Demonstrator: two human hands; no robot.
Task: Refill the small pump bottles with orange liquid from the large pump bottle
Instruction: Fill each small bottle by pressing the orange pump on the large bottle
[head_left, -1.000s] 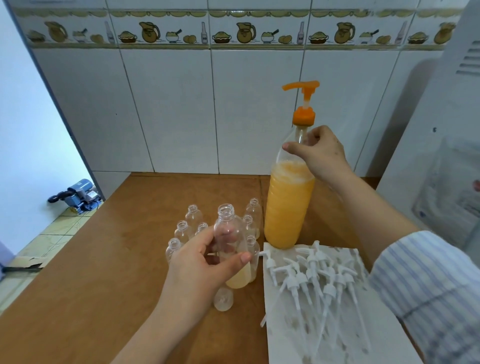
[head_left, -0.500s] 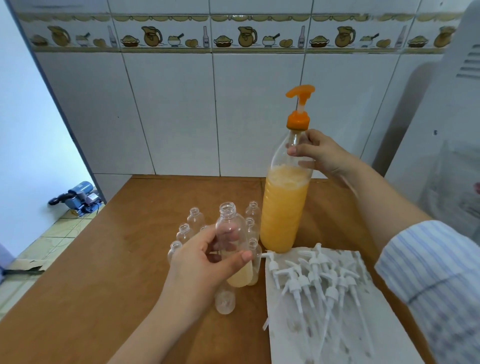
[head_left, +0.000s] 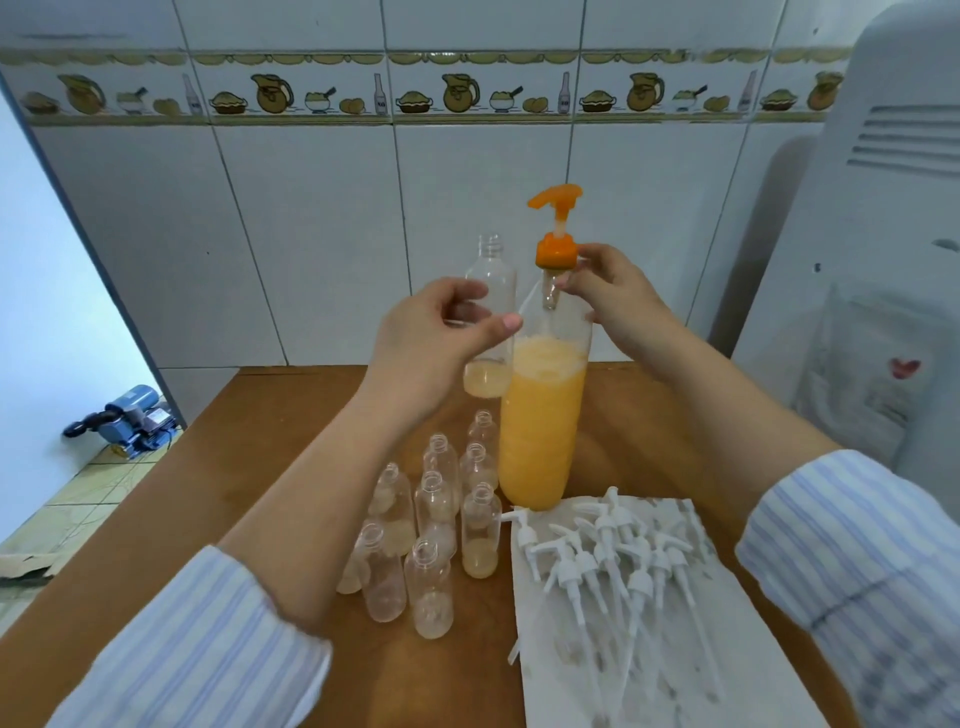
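Now, step in hand: one small bottle (head_left: 491, 312) is being held up beside the big bottle (head_left: 540, 415), ready to be filled. Filling has not started, as far as can be judged.

Left hand: the left hand (head_left: 436, 343) is wrapped round the middle of the small bottle, thumb in front, fingers behind. The bottle is held upright in the air, with its open mouth below the spout.

Right hand: the right hand (head_left: 613, 296) is closed on the neck of the big bottle, just under the orange pump (head_left: 556, 228). The pump head is up and is not being pressed.

Big bottle: it stands near the far edge of the table (head_left: 249, 467), more than half full of orange liquid.

Small bottle: only a little pale liquid is seen at its bottom.

Other small bottles (head_left: 431, 525): a group is standing open in the middle of the table, some with a little liquid inside.

White pumps (head_left: 602, 551): a pile is lying on a white sheet (head_left: 649, 675) by the right edge.

Next move: the mouth of the small bottle should be brought right under the spout tip, and then the pump head pushed down. The neck is narrow, so careful aim is needed or liquid may be spilled.
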